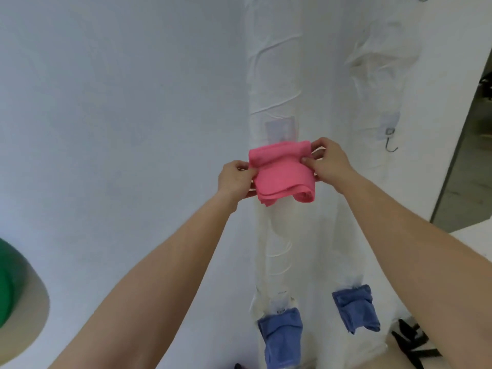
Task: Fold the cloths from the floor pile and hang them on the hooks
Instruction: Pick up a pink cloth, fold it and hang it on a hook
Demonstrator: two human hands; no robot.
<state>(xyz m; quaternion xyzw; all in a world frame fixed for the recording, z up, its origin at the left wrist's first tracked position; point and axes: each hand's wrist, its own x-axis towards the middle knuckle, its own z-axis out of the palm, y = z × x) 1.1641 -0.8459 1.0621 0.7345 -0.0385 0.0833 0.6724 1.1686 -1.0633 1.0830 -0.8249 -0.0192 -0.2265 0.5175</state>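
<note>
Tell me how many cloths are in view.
3. A pink cloth held by the left hand and right hand; a blue cloth hanging low on the wall; a second blue cloth right of it. More may be out of view.

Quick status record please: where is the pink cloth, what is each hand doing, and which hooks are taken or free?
pink cloth: folded, held up against the wall just below a pad; its hook is hidden
left hand: pinches the cloth's left edge
right hand: pinches its upper right corner
left blue cloth: hung, lower on the wall
right blue cloth: hung, lower on the wall
free hook: right of the pink cloth, bare
</note>
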